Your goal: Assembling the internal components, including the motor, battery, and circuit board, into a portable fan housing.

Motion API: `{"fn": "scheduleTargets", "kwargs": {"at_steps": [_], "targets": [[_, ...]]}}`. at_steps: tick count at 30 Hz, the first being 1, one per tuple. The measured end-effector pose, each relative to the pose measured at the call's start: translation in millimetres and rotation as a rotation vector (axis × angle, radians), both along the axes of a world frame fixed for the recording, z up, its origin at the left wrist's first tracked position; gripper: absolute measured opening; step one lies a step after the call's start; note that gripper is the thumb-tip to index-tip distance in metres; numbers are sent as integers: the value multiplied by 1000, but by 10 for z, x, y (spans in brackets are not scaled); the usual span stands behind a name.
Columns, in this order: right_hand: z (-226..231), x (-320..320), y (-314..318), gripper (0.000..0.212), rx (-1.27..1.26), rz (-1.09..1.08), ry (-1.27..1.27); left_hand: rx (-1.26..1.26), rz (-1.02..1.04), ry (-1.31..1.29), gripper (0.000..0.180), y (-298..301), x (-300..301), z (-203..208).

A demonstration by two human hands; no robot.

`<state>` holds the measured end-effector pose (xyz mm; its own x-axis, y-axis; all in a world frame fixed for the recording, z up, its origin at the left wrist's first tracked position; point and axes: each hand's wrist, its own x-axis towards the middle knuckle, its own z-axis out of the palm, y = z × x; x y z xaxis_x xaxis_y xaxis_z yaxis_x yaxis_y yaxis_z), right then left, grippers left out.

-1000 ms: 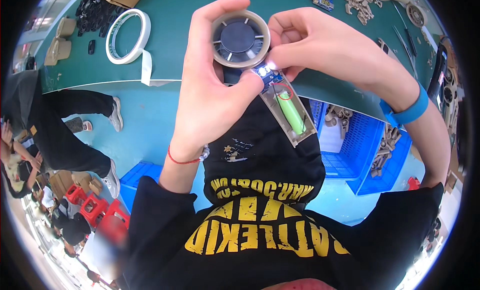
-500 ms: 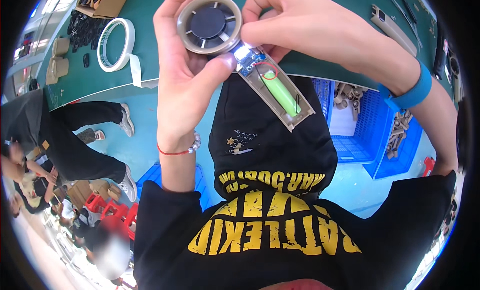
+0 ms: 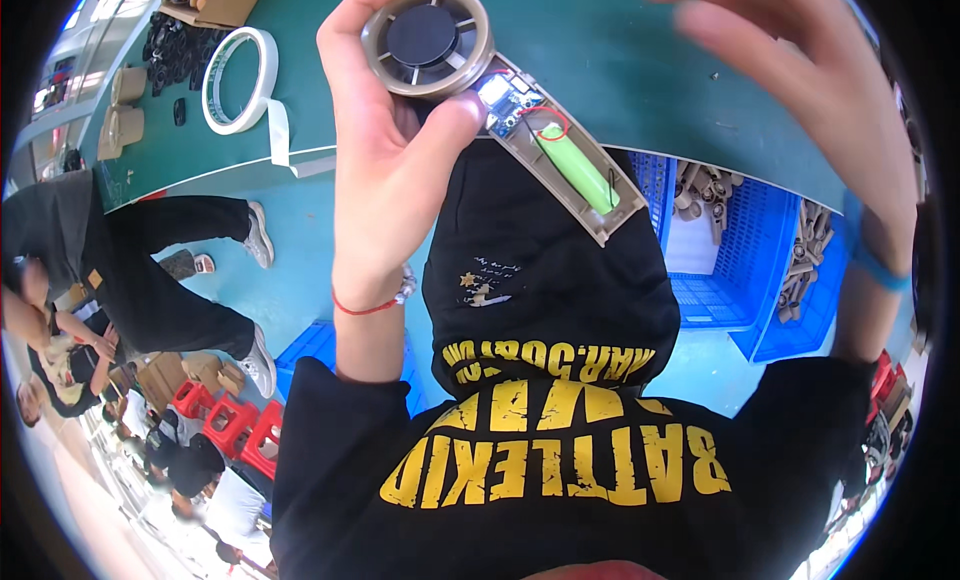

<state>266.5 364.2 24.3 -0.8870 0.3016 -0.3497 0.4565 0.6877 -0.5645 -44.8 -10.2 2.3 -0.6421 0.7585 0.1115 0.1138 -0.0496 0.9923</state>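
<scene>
My left hand (image 3: 385, 195) grips a beige handheld fan (image 3: 482, 40) at its round head, the thumb pressed where head meets handle. The fan's handle lies uncovered, slanting down to the right over my lap. Inside it sit a small blue circuit board (image 3: 512, 102) with a bright white light, a red and a black wire, and a green cylindrical battery (image 3: 582, 170). My right hand (image 3: 790, 45) is raised above the table at the upper right, away from the fan. Its fingers are blurred but look apart, with nothing seen in them.
On the green table (image 3: 590, 40) lie a roll of white tape (image 3: 265, 75), small black parts (image 3: 180, 50) and a cardboard box (image 3: 215, 5). Blue crates (image 3: 725, 270) with beige parts stand below on the right. Another person (image 3: 170, 230) is at the left.
My right hand has let go of the fan and swung up to the right. The left hand, still holding the fan, has shifted slightly right in view.
</scene>
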Motion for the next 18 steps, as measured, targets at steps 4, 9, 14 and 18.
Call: {"fn": "scheduleTargets", "kwargs": {"at_steps": [4,9,14,18], "targets": [[279,-398,-752,28,387,41,106,-18,-136,-38,82,12,-49,78],[159,-578,-856,33,687,43,205,-16,-155,8,85,-63,-93,61],[71,-554,-729,34,507,-104,277,37,-124,-100,85,-17,-62,27],[155,-607,-783,35,530,-112,308,47,-156,-68,81,-7,-86,37]]}}
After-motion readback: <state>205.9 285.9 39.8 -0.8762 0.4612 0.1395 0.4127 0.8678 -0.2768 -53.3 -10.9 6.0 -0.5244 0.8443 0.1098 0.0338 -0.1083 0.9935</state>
